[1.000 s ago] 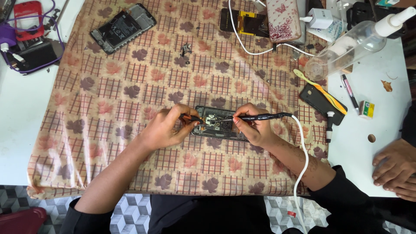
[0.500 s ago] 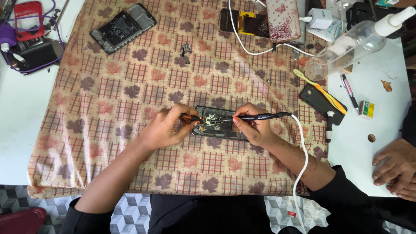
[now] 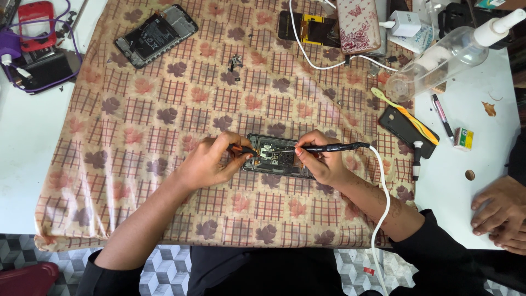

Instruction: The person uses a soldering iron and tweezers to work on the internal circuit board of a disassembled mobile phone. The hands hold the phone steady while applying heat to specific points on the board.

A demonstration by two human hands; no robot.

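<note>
My left hand [image 3: 211,161] sits just left of the frame's centre, fingers pinched around orange-handled tweezers [image 3: 241,149] whose tips reach into the opened phone [image 3: 276,156] lying flat on the leaf-patterned cloth [image 3: 164,126] in the middle of the frame. My right hand [image 3: 323,161] is just right of the phone, fingers clenched pen-style around a black soldering iron [image 3: 329,148], its thin tip pointing left onto the exposed board; its white cable [image 3: 383,203] loops down past my right forearm toward the bottom edge. The phone lies between my two hands, both of them touching or overlapping its ends. In the upper left of the frame another opened phone [image 3: 156,35] lies at a slant on the cloth, and further left, on the white table [image 3: 22,142], a red phone [image 3: 34,16] lies among purple cable. Along the top edge lie a floral phone case [image 3: 359,24] and a white charger plug [image 3: 404,23]. At upper right a clear spray bottle [image 3: 444,57] lies tilted, with a yellow toothbrush [image 3: 405,116] across a small black phone [image 3: 402,129] below it (a pink pen [image 3: 440,112] is just beside). At the right edge, another person's hands [image 3: 501,211] rest on the table.
</note>
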